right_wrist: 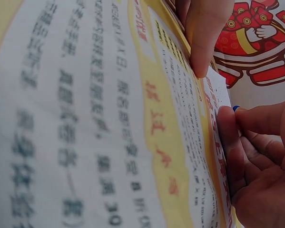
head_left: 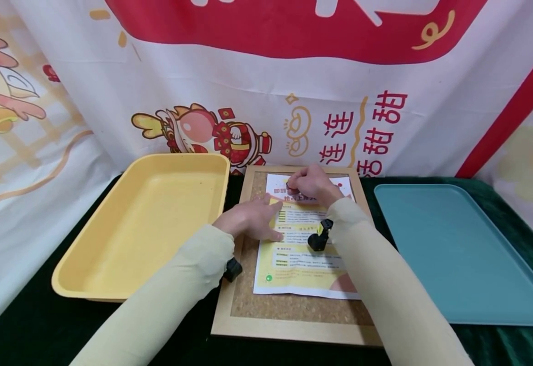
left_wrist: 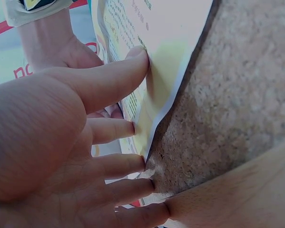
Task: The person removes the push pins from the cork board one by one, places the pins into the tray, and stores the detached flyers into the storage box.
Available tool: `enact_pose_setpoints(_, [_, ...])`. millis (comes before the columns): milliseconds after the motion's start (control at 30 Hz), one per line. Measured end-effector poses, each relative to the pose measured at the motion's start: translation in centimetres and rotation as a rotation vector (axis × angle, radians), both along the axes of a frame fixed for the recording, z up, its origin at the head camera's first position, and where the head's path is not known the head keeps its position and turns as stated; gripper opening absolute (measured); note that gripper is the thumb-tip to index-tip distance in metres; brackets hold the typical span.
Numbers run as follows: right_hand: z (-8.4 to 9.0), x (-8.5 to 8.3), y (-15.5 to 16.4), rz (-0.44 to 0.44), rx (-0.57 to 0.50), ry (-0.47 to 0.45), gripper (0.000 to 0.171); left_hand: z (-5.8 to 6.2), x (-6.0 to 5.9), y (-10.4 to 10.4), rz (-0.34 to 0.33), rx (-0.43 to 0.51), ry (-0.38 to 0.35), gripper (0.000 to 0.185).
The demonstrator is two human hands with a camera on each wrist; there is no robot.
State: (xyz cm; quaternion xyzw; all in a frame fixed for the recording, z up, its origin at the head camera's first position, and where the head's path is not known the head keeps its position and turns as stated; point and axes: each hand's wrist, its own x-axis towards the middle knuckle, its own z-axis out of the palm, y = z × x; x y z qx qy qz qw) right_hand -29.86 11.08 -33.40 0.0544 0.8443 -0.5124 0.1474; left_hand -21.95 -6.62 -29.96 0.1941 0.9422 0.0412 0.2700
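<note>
The right hand [head_left: 309,182] pinches something small and blue [right_wrist: 235,108], likely a pushpin, at the top of the printed sheet [head_left: 303,244], fingers curled tight on it. The left hand [head_left: 250,219] lies flat with straight fingers pressing the sheet's left edge onto the cork board [head_left: 289,305], which rests on the bench between a yellow tray [head_left: 147,223] and a teal tray [head_left: 453,244]. I'd keep the flat hand firm so the paper can't creep, and hold the pin square to the cork.
</note>
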Motion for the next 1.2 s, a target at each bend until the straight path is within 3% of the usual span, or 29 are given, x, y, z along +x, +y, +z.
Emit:
enact_pose_setpoints(767, [-0.1, 0.1, 0.5, -0.051, -0.039, 0.035, 0.016, -0.1, -0.2, 0.0, -0.005, 0.003, 0.0, 0.089])
enact_pose_setpoints(967, [0.1, 0.4, 1.4, -0.04, -0.057, 0.072, 0.023, -0.1, -0.1, 0.0, 0.012, 0.017, -0.008, 0.09])
enact_pose_setpoints(1200, [0.7, 0.8, 2.8, -0.09, -0.052, 0.105, 0.022, -0.1, -0.1, 0.0, 0.008, 0.021, -0.01, 0.09])
